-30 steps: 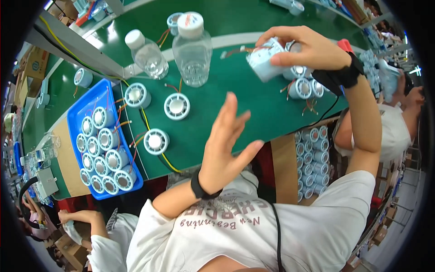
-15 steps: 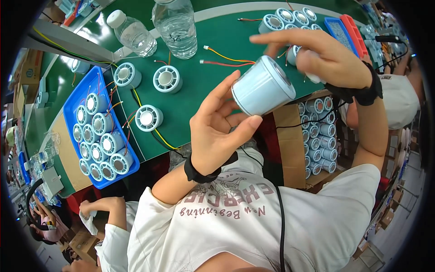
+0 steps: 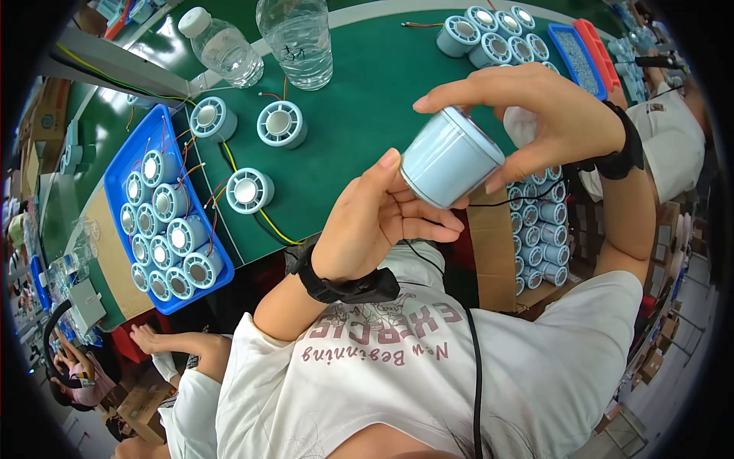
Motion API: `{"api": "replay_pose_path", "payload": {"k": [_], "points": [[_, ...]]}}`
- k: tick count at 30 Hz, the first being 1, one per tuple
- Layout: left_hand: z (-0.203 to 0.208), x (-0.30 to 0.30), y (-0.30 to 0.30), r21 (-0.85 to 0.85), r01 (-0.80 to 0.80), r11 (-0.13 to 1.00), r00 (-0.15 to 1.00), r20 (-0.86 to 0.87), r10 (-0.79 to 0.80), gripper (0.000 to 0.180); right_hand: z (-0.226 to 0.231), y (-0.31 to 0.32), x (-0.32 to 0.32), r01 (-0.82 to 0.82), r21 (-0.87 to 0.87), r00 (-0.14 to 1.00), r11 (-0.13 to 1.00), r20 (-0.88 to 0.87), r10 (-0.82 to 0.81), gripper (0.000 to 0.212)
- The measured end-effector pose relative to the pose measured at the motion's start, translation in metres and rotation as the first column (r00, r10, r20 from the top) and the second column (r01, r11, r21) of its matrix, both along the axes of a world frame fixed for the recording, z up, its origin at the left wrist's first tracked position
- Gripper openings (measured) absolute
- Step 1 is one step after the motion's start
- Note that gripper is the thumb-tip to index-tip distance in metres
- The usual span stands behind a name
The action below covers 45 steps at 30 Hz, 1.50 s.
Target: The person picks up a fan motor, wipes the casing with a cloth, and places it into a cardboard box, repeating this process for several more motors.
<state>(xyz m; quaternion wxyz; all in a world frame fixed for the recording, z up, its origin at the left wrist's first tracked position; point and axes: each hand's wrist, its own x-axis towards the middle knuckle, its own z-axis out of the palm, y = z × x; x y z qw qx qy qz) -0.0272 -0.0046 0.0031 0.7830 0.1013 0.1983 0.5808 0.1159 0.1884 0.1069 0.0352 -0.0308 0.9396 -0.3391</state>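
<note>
Both hands hold one pale blue cylinder [image 3: 449,157], a round motor-like part, above my lap near the table's front edge. My right hand [image 3: 547,115] grips it from above with fingers curled over its top and side. My left hand [image 3: 378,218] cups it from below, fingertips touching its lower rim. A thin black wire hangs from the part toward my chest. Both wrists wear black bands.
A green table [image 3: 367,115] carries three loose pale blue round parts [image 3: 246,190] with coloured wires, two clear water bottles [image 3: 300,38] and a blue tray [image 3: 122,176] with several such parts. More parts stand at the far right [image 3: 497,34] and in a cardboard box [image 3: 539,229]. Another person sits lower left [image 3: 183,359].
My right hand carried the cylinder from the table's far right down toward me. My left hand rose to meet it and now cups it from below.
</note>
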Motion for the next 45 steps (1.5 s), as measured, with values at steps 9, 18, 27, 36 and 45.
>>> {"api": "replay_pose_path", "payload": {"k": [9, 18, 27, 36, 45], "points": [[-0.009, 0.001, -0.009, 0.011, -0.167, 0.986, 0.92, -0.357, 0.16, 0.052, -0.055, 0.062, 0.037, 0.324, 0.276, 0.906, 0.905, 0.185, -0.381, 0.068], [-0.023, -0.001, -0.008, 0.067, -0.131, 0.989, 0.899, -0.412, 0.147, 0.056, -0.097, 0.066, 0.018, 0.459, 0.715, 0.722, 0.528, 0.047, -0.691, 0.063], [-0.024, -0.01, -0.012, 0.087, -0.079, 0.993, 0.858, -0.501, 0.112, 0.046, -0.03, 0.107, -0.09, 0.396, 0.584, 0.899, 0.708, -0.089, -0.429, 0.058], [-0.015, -0.023, -0.031, 0.129, -0.17, 0.977, 0.778, -0.591, 0.213, 0.035, -0.127, 0.206, -0.212, 0.257, 0.812, 0.858, 0.524, 0.058, -0.511, 0.086], [-0.007, -0.017, -0.031, 0.376, -0.184, 0.908, 0.542, -0.732, 0.413, 0.055, -0.013, 0.12, -0.099, 0.298, 0.361, 0.949, 0.884, -0.01, -0.316, 0.063]]}}
